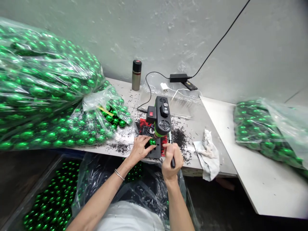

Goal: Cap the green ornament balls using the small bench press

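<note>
— Green bauble (152,141) under the little bench drill (160,117): where exactly does it sit?

— On the drill's black base plate at the worktop's (192,126) front edge, just below the green-and-black head. The left hand (141,148) pinches it, fingers closed narrowly around it.

— Start from the far left, then.

— A big clear plastic sack of green baubles (40,83) is heaped on the worktop, its open mouth spilling toward the drill. Below it, beside the worktop, an open bin of more baubles (50,199) sits low. A silver bracelet (119,175) rings the left wrist.

— And the middle?

— A steel flask with a black cap (136,75) stands by the wall. Black shavings (179,134) litter the pale grey surface around the drill, with something red under it. The right hand (171,160) is wrapped tight on the drill's black lever handle (172,162).

— Further right?

— A crumpled white rag (207,154) hangs over the edge. Behind, a black power adapter (178,77) lies by the wall, its cable climbing the rough grey plaster. A second, white worktop adjoins, carrying another sack of baubles (262,128).
</note>
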A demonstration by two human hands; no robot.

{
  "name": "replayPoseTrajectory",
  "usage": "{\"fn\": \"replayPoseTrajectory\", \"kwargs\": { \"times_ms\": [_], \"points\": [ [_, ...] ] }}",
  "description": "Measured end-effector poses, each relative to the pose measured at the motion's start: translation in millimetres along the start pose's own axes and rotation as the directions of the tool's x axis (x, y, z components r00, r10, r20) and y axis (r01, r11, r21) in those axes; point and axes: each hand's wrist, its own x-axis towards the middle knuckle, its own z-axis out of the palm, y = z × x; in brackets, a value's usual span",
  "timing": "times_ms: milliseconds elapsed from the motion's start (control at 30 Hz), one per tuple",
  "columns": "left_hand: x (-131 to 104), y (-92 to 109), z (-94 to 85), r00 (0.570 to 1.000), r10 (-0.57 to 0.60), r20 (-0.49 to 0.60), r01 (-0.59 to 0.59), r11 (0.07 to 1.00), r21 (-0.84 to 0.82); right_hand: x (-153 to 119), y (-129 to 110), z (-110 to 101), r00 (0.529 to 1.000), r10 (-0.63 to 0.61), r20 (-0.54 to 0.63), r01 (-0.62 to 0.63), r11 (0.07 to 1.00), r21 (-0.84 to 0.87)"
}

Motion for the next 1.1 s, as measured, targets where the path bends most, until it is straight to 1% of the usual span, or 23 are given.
{"fn": "replayPoseTrajectory", "kwargs": {
  "times_ms": [67,167,267,367,633,767,833,867,933,967,1033,1067,1100],
  "points": [
    [0,0,-0.6,1.000,-0.005,0.002,0.005,1.000,-0.002,-4,5,2,1.000,-0.004,-0.010,0.004,1.000,-0.006],
    [1,2,-2.2,1.000,-0.016,0.014,0.017,1.000,-0.008,-14,19,9,0.999,-0.031,-0.035,0.031,1.000,-0.004],
    [1,3,-3.1,1.000,-0.020,0.023,0.020,1.000,-0.009,-25,36,19,0.990,-0.104,-0.100,0.106,0.994,0.017],
    [1,3,-2.6,1.000,-0.019,0.020,0.019,1.000,-0.012,-32,48,28,0.979,-0.128,-0.161,0.132,0.991,0.014],
    [1,-1,0.1,1.000,0.008,0.001,-0.008,1.000,-0.021,-33,54,36,0.967,-0.139,-0.212,0.148,0.989,0.029],
    [1,-2,0.9,1.000,0.019,-0.014,-0.019,1.000,-0.019,-37,56,38,0.972,-0.162,-0.172,0.168,0.986,0.020],
    [3,-3,1.8,0.999,0.021,-0.023,-0.022,0.999,-0.028,-36,52,36,0.970,-0.174,-0.171,0.180,0.983,0.020],
    [3,-3,2.2,0.999,0.022,-0.026,-0.022,0.999,-0.031,-34,48,34,0.972,-0.159,-0.176,0.165,0.986,0.025],
    [4,-4,2.7,0.999,0.025,-0.023,-0.026,0.999,-0.036,-23,35,25,0.984,-0.075,-0.162,0.083,0.996,0.041],
    [3,-4,2.6,0.999,0.029,-0.020,-0.030,0.999,-0.040,-16,26,19,0.992,-0.009,-0.124,0.015,0.999,0.047],
    [-3,-4,1.0,0.999,0.050,-0.016,-0.051,0.997,-0.059,1,7,6,0.993,0.108,-0.049,-0.106,0.993,0.046],
    [-8,-4,-0.6,0.998,0.064,-0.015,-0.065,0.995,-0.071,9,-2,0,0.990,0.144,-0.010,-0.144,0.989,0.038],
    [-15,-4,-3.0,0.997,0.077,-0.016,-0.078,0.993,-0.083,16,-9,-5,0.987,0.155,0.030,-0.156,0.987,0.032]
  ]
}}
